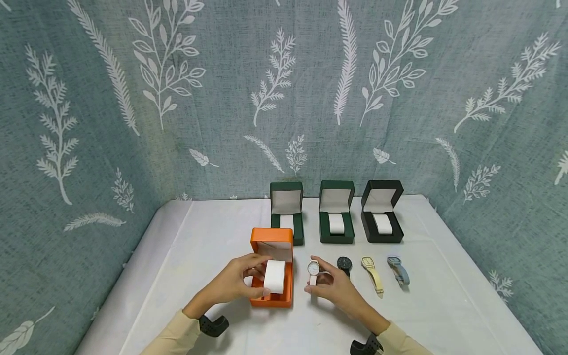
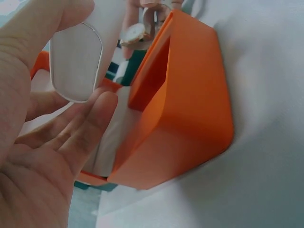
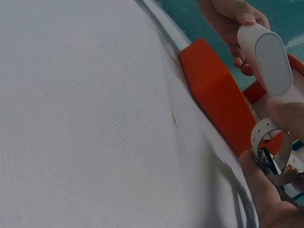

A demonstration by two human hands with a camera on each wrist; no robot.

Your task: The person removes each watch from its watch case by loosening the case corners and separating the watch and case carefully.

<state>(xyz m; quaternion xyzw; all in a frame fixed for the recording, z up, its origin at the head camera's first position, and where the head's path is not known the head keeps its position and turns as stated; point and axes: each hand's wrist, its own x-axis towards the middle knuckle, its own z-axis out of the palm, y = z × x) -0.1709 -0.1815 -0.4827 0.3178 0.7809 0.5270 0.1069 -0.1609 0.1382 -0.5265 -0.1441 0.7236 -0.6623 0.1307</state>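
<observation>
My left hand (image 1: 241,280) holds a white watch cushion (image 1: 274,276) between thumb and fingers, just above the open orange watch box (image 1: 288,291). In the left wrist view the cushion (image 2: 76,66) shows its rounded end, with the thumb above and fingertips below. My right hand (image 1: 339,291) pinches a wristwatch (image 1: 313,268) with a round white face and a pale strap, to the right of the orange box. In the right wrist view its holed strap (image 3: 264,129) is curled into a loop between the thumb and fingers.
Two green watch boxes (image 1: 299,234) (image 1: 349,235) and a black watch box (image 1: 399,234) stand open behind, each with a white cushion. A black watch (image 1: 344,264), a yellow watch (image 1: 372,275) and a blue watch (image 1: 398,270) lie on the white table (image 1: 443,296), right of my right hand.
</observation>
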